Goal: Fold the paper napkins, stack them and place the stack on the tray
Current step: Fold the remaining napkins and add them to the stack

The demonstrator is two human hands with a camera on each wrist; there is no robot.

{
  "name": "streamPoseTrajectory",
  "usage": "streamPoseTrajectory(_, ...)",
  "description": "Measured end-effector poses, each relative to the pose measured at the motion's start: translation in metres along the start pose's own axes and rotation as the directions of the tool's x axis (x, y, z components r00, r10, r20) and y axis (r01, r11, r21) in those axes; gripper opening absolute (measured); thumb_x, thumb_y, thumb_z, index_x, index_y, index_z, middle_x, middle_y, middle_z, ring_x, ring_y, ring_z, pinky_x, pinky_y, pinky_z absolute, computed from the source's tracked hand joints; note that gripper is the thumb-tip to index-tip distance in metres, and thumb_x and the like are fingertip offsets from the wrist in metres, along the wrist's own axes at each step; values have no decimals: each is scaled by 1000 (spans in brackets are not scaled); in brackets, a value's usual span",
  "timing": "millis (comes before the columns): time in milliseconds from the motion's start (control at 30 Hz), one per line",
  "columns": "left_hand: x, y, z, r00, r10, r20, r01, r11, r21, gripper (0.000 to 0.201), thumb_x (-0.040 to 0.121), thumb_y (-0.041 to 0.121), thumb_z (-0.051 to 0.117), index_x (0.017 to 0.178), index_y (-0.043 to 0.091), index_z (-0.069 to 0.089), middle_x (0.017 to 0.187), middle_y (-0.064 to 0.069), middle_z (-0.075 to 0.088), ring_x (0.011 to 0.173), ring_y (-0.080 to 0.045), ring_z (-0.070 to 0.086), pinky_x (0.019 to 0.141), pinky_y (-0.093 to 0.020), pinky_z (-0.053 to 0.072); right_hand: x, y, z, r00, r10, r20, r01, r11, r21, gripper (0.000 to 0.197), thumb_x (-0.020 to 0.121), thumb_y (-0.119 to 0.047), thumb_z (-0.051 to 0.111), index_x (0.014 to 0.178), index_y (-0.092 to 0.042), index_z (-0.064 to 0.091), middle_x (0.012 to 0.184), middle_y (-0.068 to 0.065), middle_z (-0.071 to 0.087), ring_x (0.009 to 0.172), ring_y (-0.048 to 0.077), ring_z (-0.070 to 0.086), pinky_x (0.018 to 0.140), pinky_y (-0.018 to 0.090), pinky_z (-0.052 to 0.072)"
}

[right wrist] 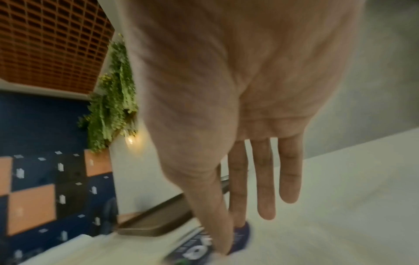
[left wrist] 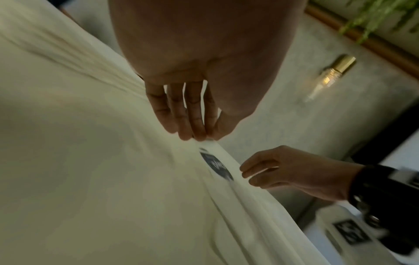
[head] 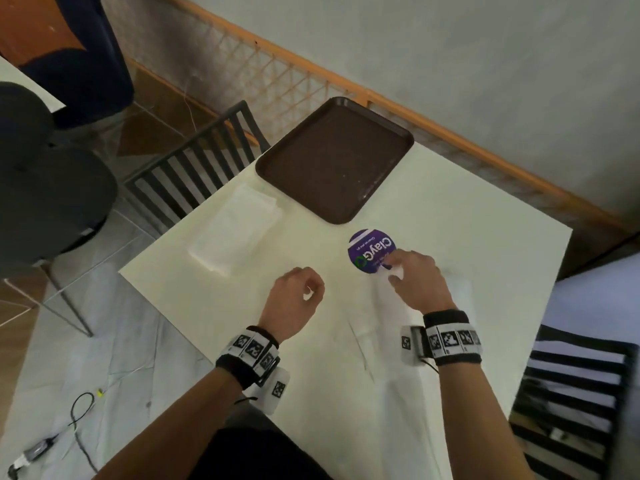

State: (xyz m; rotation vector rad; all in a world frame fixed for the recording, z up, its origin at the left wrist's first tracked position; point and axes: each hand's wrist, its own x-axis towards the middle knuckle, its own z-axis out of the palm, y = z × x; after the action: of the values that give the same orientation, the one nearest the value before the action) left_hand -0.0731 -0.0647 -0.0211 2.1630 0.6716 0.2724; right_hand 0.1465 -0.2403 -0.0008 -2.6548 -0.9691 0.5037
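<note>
An unfolded white napkin [head: 460,299] lies on the white table [head: 467,209], hard to tell from it. My right hand [head: 393,271] pinches its far corner between thumb and forefinger, over a round purple sticker [head: 369,249]. The other right fingers [right wrist: 289,179] stay straight. My left hand [head: 308,294] is curled, its fingertips [left wrist: 199,136] pinching a white napkin edge [left wrist: 249,215] just above the table. A pile of white napkins [head: 235,233] rests at the left, beside the brown tray [head: 398,133], which holds nothing.
The tray sits at the table's far edge, by an orange-railed lattice barrier [head: 277,81]. Dark slatted chairs stand at the far left [head: 194,168] and near right [head: 575,393]. A round dark stool [head: 48,202] is at the left. Cables [head: 79,410] lie on the floor.
</note>
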Motion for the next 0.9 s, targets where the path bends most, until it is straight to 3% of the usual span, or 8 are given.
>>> streamPoseTrajectory(100, -4, 19, 36, 992, 36, 121, -33, 999, -21, 7, 94, 19, 71, 94, 25, 69, 89, 11, 70, 81, -7, 65, 78, -31, 56, -9, 40, -10, 986, 72, 153, -53, 991, -123, 60, 87, -33, 87, 141, -36, 61, 141, 3, 60, 131, 30, 58, 108, 48, 51)
streamPoseTrajectory(200, 2, 34, 70, 977, 10, 211, -7, 1000, -17, 14, 97, 27, 72, 109, 22, 68, 97, 9, 68, 88, -10, 65, 86, -36, 57, -7, 58, -9, 979, 106, 173, -74, 981, -180, 71, 81, -56, 87, 141, -42, 52, 131, 1, 58, 127, 28, 54, 108, 50, 45)
streamPoseTrajectory(367, 26, 57, 101, 947, -156, 281, 184, 980, -77, 62, 94, 39, 78, 144, 15, 51, 119, -3, 63, 105, -19, 63, 101, -37, 53, -10, 64, -7, 994, 42, 96, -24, 984, -174, 30, 87, -48, 84, 105, -33, 66, 110, -5, 60, 117, 27, 54, 97, 44, 42)
streamPoseTrajectory(533, 41, 72, 108, 942, -182, 281, 250, 941, -229, 79, 76, 42, 95, 142, 21, 56, 113, -1, 71, 102, -17, 69, 95, -32, 58, -23, 62, -6, 995, -98, 31, 100, 992, -74, 18, 90, -41, 82, 101, -32, 70, 121, -11, 59, 127, 23, 44, 97, 40, 36)
streamPoseTrajectory(667, 40, 82, 100, 973, -11, 232, 76, 960, -270, 46, 79, 30, 94, 119, 24, 72, 101, 6, 76, 95, -8, 72, 86, -26, 59, -33, 50, -29, 987, -155, -51, 161, 977, 139, 25, 92, -43, 77, 101, -33, 57, 98, -16, 68, 107, 20, 62, 91, 40, 43)
streamPoseTrajectory(767, 41, 88, 81, 995, 42, 95, -16, 967, -254, 14, 94, 31, 81, 99, 21, 72, 93, 7, 77, 83, -8, 71, 78, -27, 58, -41, 52, -50, 995, -92, 34, 75, 940, 332, 45, 84, -48, 89, 114, -40, 57, 95, -11, 74, 90, 13, 68, 78, 30, 51)
streamPoseTrajectory(833, 42, 85, 67, 998, 31, 50, -17, 966, -257, 20, 98, 37, 75, 104, 18, 72, 95, 6, 78, 87, -12, 72, 81, -31, 59, -45, 59, -59, 997, -16, 69, -13, 915, 402, 43, 80, -44, 94, 111, -40, 65, 92, -10, 75, 87, 6, 68, 70, 21, 48)
streamPoseTrajectory(900, 43, 78, 56, 1000, 10, 26, -2, 958, -286, 22, 101, 41, 71, 111, 22, 70, 98, 8, 78, 91, -12, 74, 84, -33, 61, -48, 66, -56, 999, 46, 27, -53, 841, 538, 28, 82, -38, 94, 101, -31, 74, 90, -11, 76, 82, 6, 68, 73, 22, 49)
